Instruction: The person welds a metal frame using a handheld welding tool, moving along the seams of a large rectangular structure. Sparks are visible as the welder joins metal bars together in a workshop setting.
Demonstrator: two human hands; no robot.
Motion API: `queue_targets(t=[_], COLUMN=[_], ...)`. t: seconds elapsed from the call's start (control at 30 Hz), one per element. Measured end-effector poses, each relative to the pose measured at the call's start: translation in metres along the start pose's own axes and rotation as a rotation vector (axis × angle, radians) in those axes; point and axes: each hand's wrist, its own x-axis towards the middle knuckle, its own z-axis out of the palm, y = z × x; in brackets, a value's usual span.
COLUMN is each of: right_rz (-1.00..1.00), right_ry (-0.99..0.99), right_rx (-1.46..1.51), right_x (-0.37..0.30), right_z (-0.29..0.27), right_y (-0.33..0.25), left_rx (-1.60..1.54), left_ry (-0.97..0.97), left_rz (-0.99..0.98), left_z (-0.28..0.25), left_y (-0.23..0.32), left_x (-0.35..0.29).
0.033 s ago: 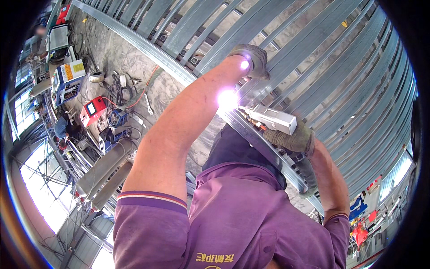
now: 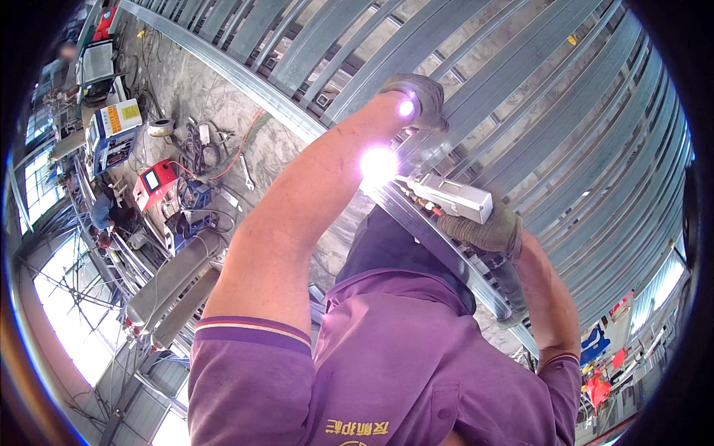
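Observation:
A thick grey glove covers my left hand point(image 2: 422, 102), which is closed over a flat steel bar point(image 2: 435, 145) near the frame's long edge; its fingertips are partly hidden. My right hand point(image 2: 487, 232), also gloved, is wrapped round a welding torch point(image 2: 454, 197) with a pale boxy body. The torch's tip points left at the edge rail point(image 2: 416, 223) of the steel frame. A blinding white-violet arc point(image 2: 379, 165) burns at that tip and hides the joint beneath it. My left forearm reaches across beyond the glare.
Rows of parallel steel bars point(image 2: 520, 97) fill the upper right, with gaps between them. On the floor at left stand a red machine point(image 2: 154, 184), a blue-and-white machine point(image 2: 113, 137), tangled cables and a wrench point(image 2: 247, 172). Another person point(image 2: 103, 212) crouches farther left.

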Motion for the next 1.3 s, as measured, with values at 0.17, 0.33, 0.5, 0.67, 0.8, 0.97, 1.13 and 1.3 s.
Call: queue_targets(t=[0.17,0.33,0.5,0.67,0.8,0.97,1.13,1.3], right_rz=[-0.022,-0.082,-0.007,0.044,0.012,0.089,0.032,0.049], right_ry=[0.005,0.040,0.000,0.018,0.022,0.005,0.013,0.017], right_rx=[-0.014,-0.094,-0.092,-0.010,0.025,-0.022,-0.007,-0.002], right_x=[0.001,0.005,0.003,-0.001,-0.003,-0.004,-0.002,-0.001], right_z=[0.002,0.003,0.000,0.001,0.002,-0.001,0.000,0.001], right_y=[0.008,0.021,0.006,0.003,0.001,-0.002,0.009,0.012], left_rx=[-0.046,0.008,-0.027,-0.035,-0.033,0.017,0.018,0.067], left_ry=[0.017,-0.004,-0.021,-0.001,-0.003,-0.001,0.015,-0.046], left_rz=[-0.013,0.000,0.002,-0.004,0.005,0.021,0.024,-0.020], left_z=[0.000,-0.002,0.000,-0.001,-0.003,0.002,0.002,-0.006], left_y=[0.000,0.001,-0.001,-0.001,-0.001,-0.003,-0.005,0.002], left_x=[-0.001,0.000,0.000,-0.001,-0.002,0.005,0.003,0.000])
